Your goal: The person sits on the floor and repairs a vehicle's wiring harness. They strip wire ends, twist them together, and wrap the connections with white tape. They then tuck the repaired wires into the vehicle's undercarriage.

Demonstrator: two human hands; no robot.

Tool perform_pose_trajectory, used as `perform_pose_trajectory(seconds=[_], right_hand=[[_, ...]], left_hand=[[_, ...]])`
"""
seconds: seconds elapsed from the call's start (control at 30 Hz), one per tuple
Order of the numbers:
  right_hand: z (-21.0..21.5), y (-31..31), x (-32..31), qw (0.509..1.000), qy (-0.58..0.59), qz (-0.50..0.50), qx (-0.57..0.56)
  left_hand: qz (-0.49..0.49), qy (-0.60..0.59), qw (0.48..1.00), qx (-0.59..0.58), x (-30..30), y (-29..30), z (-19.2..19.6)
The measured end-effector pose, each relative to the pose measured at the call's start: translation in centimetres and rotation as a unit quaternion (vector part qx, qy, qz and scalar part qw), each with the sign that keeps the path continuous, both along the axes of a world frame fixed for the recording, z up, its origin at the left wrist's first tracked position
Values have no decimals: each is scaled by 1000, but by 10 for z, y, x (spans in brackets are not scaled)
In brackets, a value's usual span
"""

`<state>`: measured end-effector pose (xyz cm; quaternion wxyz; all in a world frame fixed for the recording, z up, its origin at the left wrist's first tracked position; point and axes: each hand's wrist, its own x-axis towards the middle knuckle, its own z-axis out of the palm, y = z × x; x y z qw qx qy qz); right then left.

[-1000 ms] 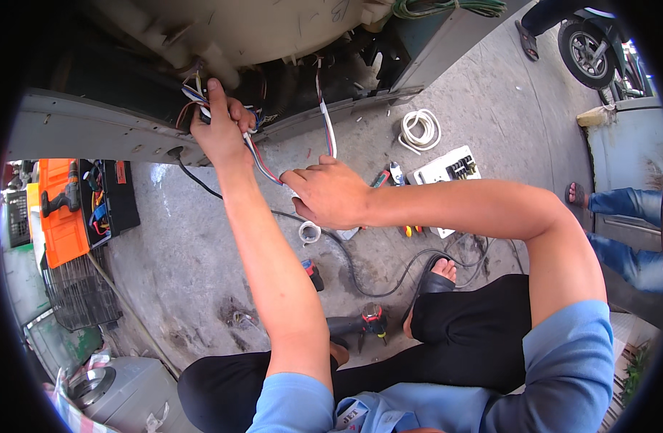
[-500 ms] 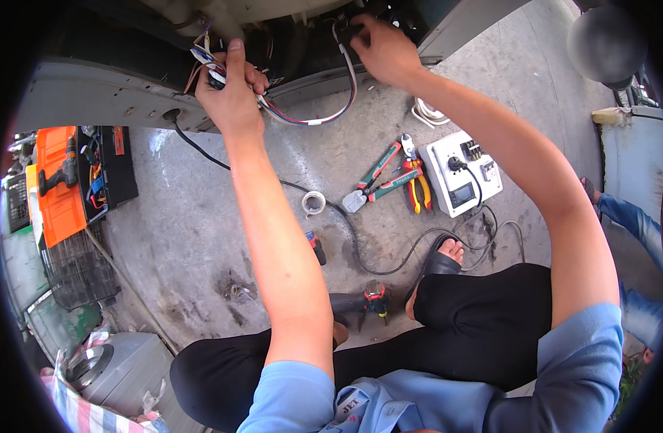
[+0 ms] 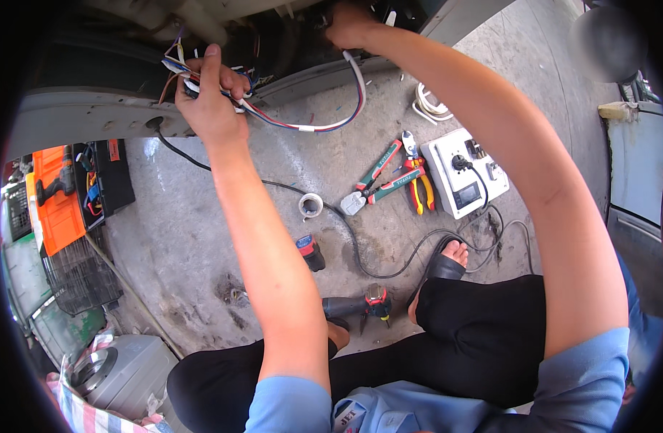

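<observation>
Left hand (image 3: pixel 210 101) clenched around wire bundle (image 3: pixel 302 124) looping rightward to right hand (image 3: pixel 349 25), grip hidden inside appliance housing (image 3: pixel 79 119). Risk: conductors torn from terminals through excessive pulling.

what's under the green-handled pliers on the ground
Bare concrete floor lies under the green-handled pliers; red and yellow pliers lie right beside them. Whatever sits directly beneath them is covered.

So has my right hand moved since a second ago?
Yes. The right hand has gone from the floor side of the machine's grey edge up into its opening, holding the wire bundle.
</observation>
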<state>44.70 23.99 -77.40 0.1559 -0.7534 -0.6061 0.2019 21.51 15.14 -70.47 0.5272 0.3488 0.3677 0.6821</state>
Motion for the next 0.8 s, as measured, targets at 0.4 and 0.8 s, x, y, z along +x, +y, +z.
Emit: perform_pose_trajectory(seconds=[0.4, 0.8], right_hand=[[62, -13, 22, 928, -332, 155, -64], [91, -26, 9, 956, -256, 120, -77]], left_hand=[[17, 6, 1000, -10, -11, 0, -4], [26, 1, 1000, 5, -7, -2, -5]])
